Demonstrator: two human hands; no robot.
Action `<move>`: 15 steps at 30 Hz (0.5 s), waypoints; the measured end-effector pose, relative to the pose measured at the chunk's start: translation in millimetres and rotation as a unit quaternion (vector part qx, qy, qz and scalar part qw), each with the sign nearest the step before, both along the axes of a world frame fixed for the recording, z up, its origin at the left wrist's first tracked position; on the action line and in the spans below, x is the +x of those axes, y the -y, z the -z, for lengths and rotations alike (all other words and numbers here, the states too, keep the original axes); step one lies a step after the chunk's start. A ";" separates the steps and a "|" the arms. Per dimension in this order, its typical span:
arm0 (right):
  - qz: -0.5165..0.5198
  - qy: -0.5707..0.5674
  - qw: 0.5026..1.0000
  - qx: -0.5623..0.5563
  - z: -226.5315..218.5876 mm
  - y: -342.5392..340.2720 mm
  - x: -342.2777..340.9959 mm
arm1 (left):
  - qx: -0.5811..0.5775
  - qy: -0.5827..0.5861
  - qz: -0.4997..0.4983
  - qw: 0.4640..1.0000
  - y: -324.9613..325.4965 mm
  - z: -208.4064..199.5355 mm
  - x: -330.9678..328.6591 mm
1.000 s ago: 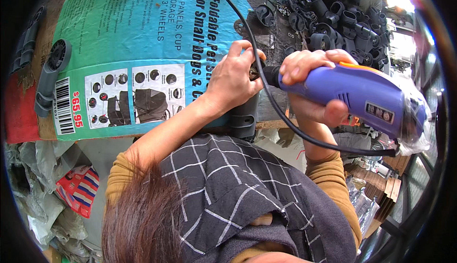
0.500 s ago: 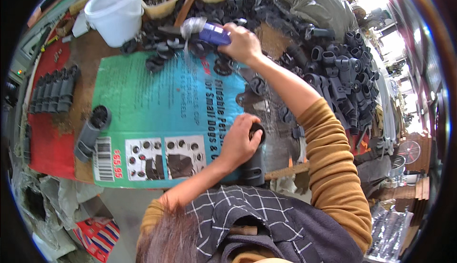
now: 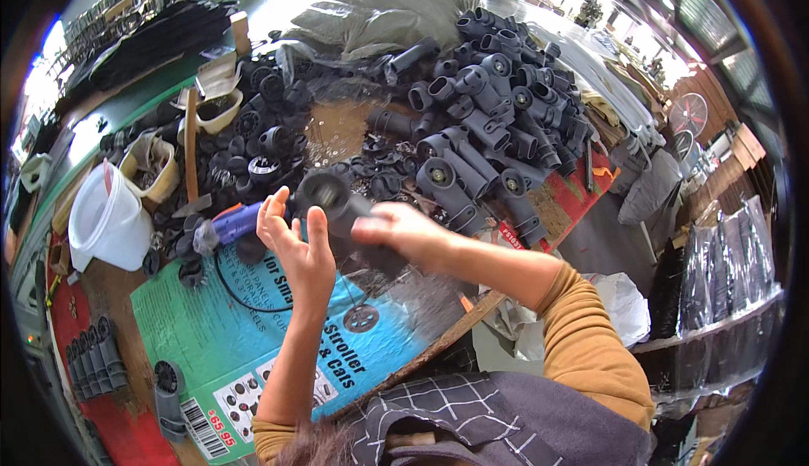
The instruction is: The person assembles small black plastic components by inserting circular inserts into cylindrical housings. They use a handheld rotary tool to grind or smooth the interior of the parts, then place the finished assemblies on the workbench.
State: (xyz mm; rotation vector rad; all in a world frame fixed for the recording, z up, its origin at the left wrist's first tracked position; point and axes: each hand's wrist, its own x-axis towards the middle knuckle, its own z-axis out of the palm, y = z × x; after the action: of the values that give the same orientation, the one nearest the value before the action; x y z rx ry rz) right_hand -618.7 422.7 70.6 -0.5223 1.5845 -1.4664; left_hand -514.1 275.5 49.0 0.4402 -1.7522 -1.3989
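Fitting (dark, blurred) sits in right hand, left hand beside it.

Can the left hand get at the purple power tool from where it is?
Probably yes: the left hand looks open beside the purple power tool, with nothing seen lying across its visible body. The dark plastic part, held by the right hand, is right of the tool.

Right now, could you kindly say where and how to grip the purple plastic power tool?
The purple plastic power tool is probably best taken mid-body, from above: that stretch lies exposed, while clear plastic wrapping covers one end and the left hand hides the other in this view.
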 end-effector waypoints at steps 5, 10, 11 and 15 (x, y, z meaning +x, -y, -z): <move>0.282 -0.158 0.932 -0.166 -73.1 -30.6 -196.3 | -0.163 0.091 -0.074 0.980 41.9 25.8 65.5; 0.504 -0.172 0.833 -0.149 -141.2 -59.4 -333.0 | -0.177 0.356 -0.191 0.898 137.5 49.2 205.5; 0.464 -0.244 0.844 -0.114 -131.2 -60.3 -329.9 | -0.154 0.394 -0.210 0.881 150.9 48.5 235.8; 0.258 -0.291 0.919 -0.063 -49.7 -50.0 -250.3 | -0.149 0.612 -0.168 0.759 177.2 47.2 321.0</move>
State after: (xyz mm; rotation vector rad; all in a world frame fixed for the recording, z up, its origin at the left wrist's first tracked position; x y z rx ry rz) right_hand -869.0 472.7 120.2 -0.6944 2.2254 -1.9341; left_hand -193.2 98.3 1.8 1.6536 -2.6154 -0.4429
